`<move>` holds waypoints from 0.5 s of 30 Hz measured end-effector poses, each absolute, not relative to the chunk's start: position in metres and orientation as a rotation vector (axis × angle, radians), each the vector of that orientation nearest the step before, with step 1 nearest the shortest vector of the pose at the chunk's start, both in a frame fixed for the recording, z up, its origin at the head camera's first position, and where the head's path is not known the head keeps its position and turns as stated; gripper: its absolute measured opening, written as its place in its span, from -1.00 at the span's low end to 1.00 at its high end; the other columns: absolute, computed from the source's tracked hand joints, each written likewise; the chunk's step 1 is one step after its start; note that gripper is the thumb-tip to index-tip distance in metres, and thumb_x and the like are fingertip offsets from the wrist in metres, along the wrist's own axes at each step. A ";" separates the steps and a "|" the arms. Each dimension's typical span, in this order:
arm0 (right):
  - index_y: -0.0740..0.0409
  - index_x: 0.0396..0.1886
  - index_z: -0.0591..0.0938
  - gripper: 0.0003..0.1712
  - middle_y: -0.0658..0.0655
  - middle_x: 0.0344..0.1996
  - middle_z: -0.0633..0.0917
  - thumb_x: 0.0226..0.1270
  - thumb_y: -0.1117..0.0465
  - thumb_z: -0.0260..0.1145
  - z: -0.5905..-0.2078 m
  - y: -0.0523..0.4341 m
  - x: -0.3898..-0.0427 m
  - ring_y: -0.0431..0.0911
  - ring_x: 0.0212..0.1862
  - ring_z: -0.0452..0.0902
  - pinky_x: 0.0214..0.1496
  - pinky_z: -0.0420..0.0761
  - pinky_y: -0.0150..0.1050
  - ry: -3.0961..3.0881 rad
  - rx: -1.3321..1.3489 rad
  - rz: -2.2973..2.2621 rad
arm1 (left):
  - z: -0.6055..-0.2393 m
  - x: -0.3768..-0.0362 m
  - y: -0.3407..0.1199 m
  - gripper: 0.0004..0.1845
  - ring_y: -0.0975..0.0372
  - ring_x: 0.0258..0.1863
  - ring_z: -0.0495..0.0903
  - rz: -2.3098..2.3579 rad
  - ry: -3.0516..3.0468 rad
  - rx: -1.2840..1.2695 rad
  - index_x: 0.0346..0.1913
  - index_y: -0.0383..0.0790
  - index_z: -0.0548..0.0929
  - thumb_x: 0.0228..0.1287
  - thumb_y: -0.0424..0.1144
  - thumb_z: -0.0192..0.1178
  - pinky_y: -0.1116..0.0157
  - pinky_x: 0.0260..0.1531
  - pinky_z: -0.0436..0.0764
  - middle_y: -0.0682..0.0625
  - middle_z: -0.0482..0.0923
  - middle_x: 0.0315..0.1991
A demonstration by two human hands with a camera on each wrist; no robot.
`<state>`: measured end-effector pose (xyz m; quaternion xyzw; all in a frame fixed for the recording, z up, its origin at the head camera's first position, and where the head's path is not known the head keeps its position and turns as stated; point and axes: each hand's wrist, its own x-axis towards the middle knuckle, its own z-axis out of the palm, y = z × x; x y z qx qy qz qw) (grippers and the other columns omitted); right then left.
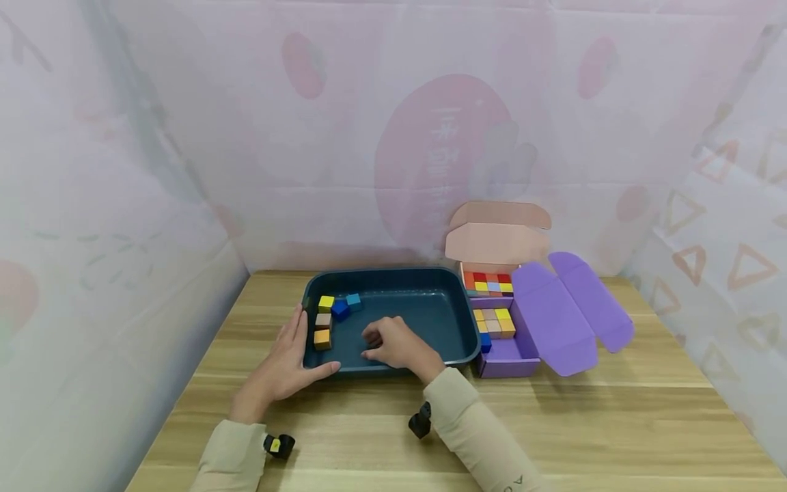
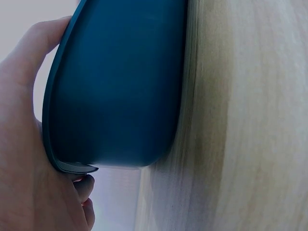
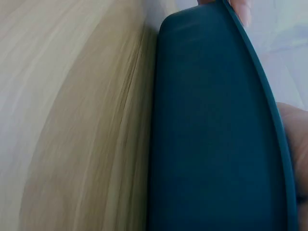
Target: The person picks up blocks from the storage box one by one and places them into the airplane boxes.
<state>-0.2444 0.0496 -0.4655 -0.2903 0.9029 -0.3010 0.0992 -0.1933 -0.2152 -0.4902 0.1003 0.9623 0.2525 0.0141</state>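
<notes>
A dark teal tray (image 1: 418, 321) lies on the table. My left hand (image 1: 284, 359) rests on its near left corner, fingers fairly straight along the left side and thumb over the front rim. My right hand (image 1: 393, 342) is over the tray's inside near the front edge, fingers bent. Whether it pinches anything is hidden. Along the tray's left side stand a yellow block (image 1: 326, 304), a beige block (image 1: 323, 321) and an orange block (image 1: 322, 339). Beside them are a dark blue block (image 1: 340, 310) and a light blue block (image 1: 353, 302). Both wrist views show mostly the tray's outer wall (image 2: 120, 86).
Right of the tray stands an open purple box (image 1: 510, 369) with several blocks (image 1: 494, 321) in it, its lid folded out rightward. Behind it is an open pink box (image 1: 498, 242) holding several coloured blocks (image 1: 488, 282). Patterned cloth (image 1: 344, 137) hangs behind the wooden table (image 1: 356, 430).
</notes>
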 end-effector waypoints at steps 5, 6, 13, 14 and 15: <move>0.20 0.28 0.70 -0.51 0.13 0.14 0.80 0.43 0.13 0.49 -0.465 0.027 -0.249 -0.12 0.11 0.78 0.17 0.77 -0.26 2.654 -0.862 -0.876 | -0.490 -0.194 -0.216 0.40 -0.41 0.68 -0.20 0.796 3.003 0.306 0.71 -0.35 -0.28 0.25 0.52 0.23 -0.48 0.51 0.03 -0.22 -0.46 0.76; 0.21 0.28 0.70 -0.51 0.14 0.15 0.80 0.44 0.13 0.48 -0.464 0.023 -0.250 -0.11 0.12 0.78 0.18 0.77 -0.25 2.648 -0.864 -0.881 | -0.490 -0.194 -0.217 0.40 -0.41 0.68 -0.20 0.798 3.007 0.304 0.71 -0.35 -0.28 0.25 0.52 0.24 -0.48 0.50 0.04 -0.22 -0.46 0.76; 0.20 0.28 0.69 -0.53 0.15 0.14 0.80 0.44 0.20 0.48 -0.471 -0.003 -0.251 -0.09 0.12 0.78 0.15 0.77 -0.29 2.636 -0.842 -0.916 | -0.491 -0.194 -0.216 0.41 -0.41 0.68 -0.22 0.796 2.995 0.318 0.71 -0.35 -0.30 0.25 0.54 0.22 -0.48 0.52 0.02 -0.18 -0.51 0.76; 0.20 0.28 0.69 -0.53 0.14 0.14 0.80 0.43 0.20 0.48 -0.472 -0.006 -0.251 -0.09 0.12 0.78 0.15 0.77 -0.29 2.641 -0.832 -0.919 | -0.491 -0.194 -0.216 0.41 -0.41 0.68 -0.23 0.797 2.992 0.319 0.71 -0.34 -0.31 0.25 0.54 0.21 -0.48 0.52 0.02 -0.17 -0.52 0.75; 0.20 0.27 0.70 -0.53 0.13 0.13 0.80 0.43 0.20 0.48 -0.473 -0.009 -0.251 -0.10 0.11 0.78 0.15 0.77 -0.28 2.645 -0.819 -0.926 | -0.491 -0.195 -0.216 0.41 -0.41 0.68 -0.23 0.799 2.988 0.319 0.71 -0.34 -0.31 0.25 0.54 0.21 -0.48 0.52 0.02 -0.17 -0.52 0.75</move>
